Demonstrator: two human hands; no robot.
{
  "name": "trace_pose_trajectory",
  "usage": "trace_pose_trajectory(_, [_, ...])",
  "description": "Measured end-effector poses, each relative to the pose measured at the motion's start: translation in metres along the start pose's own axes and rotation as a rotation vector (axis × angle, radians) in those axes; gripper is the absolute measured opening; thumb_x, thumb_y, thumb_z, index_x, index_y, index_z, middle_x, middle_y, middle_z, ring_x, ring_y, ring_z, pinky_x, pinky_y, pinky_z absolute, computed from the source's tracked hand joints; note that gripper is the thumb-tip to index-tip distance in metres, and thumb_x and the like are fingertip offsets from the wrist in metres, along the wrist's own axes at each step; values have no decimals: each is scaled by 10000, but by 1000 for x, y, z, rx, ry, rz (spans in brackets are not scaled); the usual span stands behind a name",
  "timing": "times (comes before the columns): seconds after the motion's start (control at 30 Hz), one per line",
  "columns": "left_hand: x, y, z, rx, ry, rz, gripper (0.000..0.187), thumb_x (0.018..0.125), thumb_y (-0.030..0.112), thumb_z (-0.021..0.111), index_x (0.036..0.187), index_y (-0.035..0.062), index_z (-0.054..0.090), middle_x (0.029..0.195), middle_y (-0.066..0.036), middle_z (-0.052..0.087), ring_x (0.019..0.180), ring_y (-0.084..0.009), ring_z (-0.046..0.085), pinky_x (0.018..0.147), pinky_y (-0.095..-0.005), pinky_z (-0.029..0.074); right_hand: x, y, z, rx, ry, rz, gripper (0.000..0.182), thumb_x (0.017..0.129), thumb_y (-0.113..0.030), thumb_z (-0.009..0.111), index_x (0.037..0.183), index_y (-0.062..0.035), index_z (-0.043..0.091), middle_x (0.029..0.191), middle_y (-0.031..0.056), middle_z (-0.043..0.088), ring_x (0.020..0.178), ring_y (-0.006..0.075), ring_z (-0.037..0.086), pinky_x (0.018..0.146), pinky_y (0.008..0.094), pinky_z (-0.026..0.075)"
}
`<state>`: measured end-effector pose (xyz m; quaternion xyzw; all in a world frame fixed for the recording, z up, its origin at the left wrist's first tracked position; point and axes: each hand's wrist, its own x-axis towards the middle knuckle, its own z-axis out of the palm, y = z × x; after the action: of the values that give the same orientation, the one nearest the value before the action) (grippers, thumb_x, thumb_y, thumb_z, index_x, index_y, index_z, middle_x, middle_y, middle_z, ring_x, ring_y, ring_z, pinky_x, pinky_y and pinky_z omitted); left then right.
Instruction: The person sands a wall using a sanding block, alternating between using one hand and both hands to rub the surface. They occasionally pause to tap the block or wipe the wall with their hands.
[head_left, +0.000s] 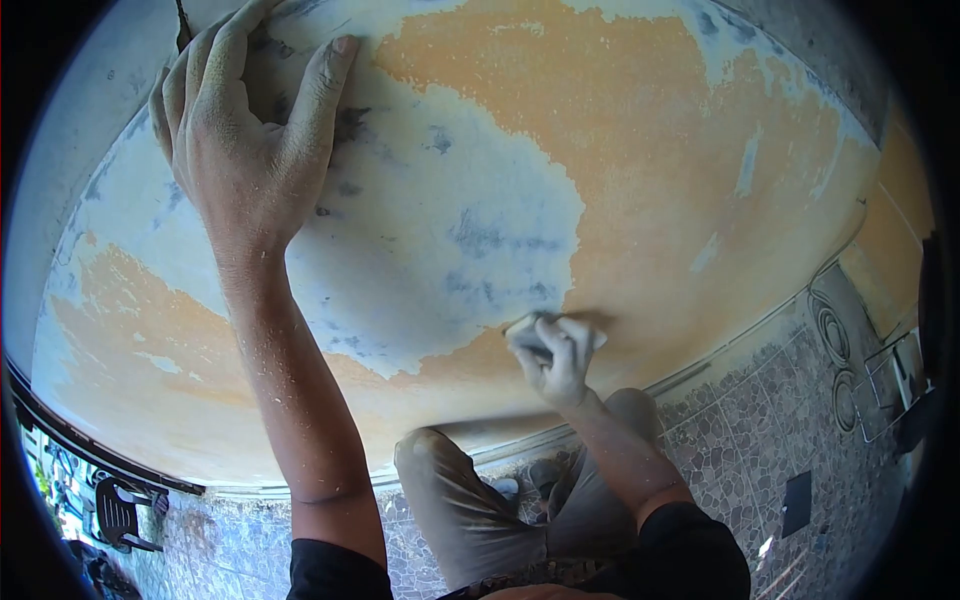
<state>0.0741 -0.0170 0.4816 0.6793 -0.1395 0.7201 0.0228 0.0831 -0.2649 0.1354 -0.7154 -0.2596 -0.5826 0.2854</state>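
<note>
A wall (640, 150) with peeling orange paint and large whitish patches fills most of the view. My left hand (245, 150) leans on its pale upper-left part, fingers spread and coated in dust. Lower down, near the border between white patch and orange paint, my right hand (560, 360) is closed around a small dark grey, light-edged piece (533, 334), held against the surface. It looks like folded sandpaper; fingers cover much of it, so I cannot tell its exact kind.
My bent knees (440, 470) are close to the wall's foot. Patterned floor tiles (740, 430) run along the base. A dark plastic chair (120, 515) stands at lower left, coiled hose or cable (830, 330) lies at right, and a dark flat rectangle (797, 503) rests on the tiles.
</note>
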Motion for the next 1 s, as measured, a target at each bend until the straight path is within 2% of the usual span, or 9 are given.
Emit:
trace_pose_trajectory(0.13, [-2,1,-2,16,-51,-4,615,846,625,754,1331,251,699,1321,-94,668,1334,-326,515,1156,-562,391,151,15,-15,554,513,559,629,863,-195,847,1370,4,533,1134,95,511,1018,255,505,885,384,407])
trace_pose_trajectory(0.23, [0,2,-3,6,-68,-6,627,842,640,750,1332,251,699,1341,-101,658,1344,-336,506,1156,-568,393,191,16,-21,476,566,598,597,906,-170,803,1383,47,518,1148,100,507,1029,249,486,850,357,421])
trace_pose_trajectory(0.43, [-5,2,0,21,-23,-82,636,843,646,744,1341,254,691,1350,-100,654,1356,-334,501,1160,-580,392,-18,-15,30,28,128,20,613,851,-281,854,1377,-92,602,1182,114,512,1033,232,476,892,415,345])
trace_pose_trajectory(0.53, [-3,-1,0,10,-13,21,637,836,645,750,1342,262,689,1353,-99,653,1360,-332,500,1156,-588,395,5,-15,0,-99,-7,-61,615,850,-275,857,1374,-86,596,1156,109,509,1036,236,487,891,425,361])
trace_pose_trajectory(0.67, [-3,2,0,6,-21,-2,630,836,642,753,1337,266,692,1346,-93,657,1357,-331,501,1159,-586,391,144,3,-20,227,386,475,610,858,-251,846,1370,-41,590,1152,116,500,1050,259,500,922,440,380])
trace_pose_trajectory(0.77, [-3,3,1,4,-11,-14,619,837,634,756,1330,264,696,1325,-84,670,1348,-323,509,1161,-575,394,187,10,-13,291,553,443,585,874,-263,833,1356,-28,600,1156,109,495,1037,265,486,919,442,383])
trace_pose_trajectory(0.83, [-2,4,0,-4,-11,-6,614,840,630,755,1326,259,699,1302,-80,679,1338,-317,514,1173,-559,377,151,-1,1,-19,428,213,576,882,-285,831,1355,-46,607,1135,99,486,1020,255,474,903,425,377])
trace_pose_trajectory(0.9, [-1,1,0,23,-5,24,614,840,630,756,1324,256,701,1295,-79,683,1334,-314,517,1178,-552,367,66,-16,14,-5,185,91,508,944,-169,769,1385,-14,572,1229,136,445,1096,254,488,900,370,478])
trace_pose_trajectory(1.0, [-2,-1,-1,27,-15,42,612,840,628,757,1320,252,703,1285,-77,687,1324,-310,524,1188,-540,349,-6,-12,11,-6,10,-120,576,881,-210,828,1365,-39,566,1215,126,473,1093,253,479,889,394,441])
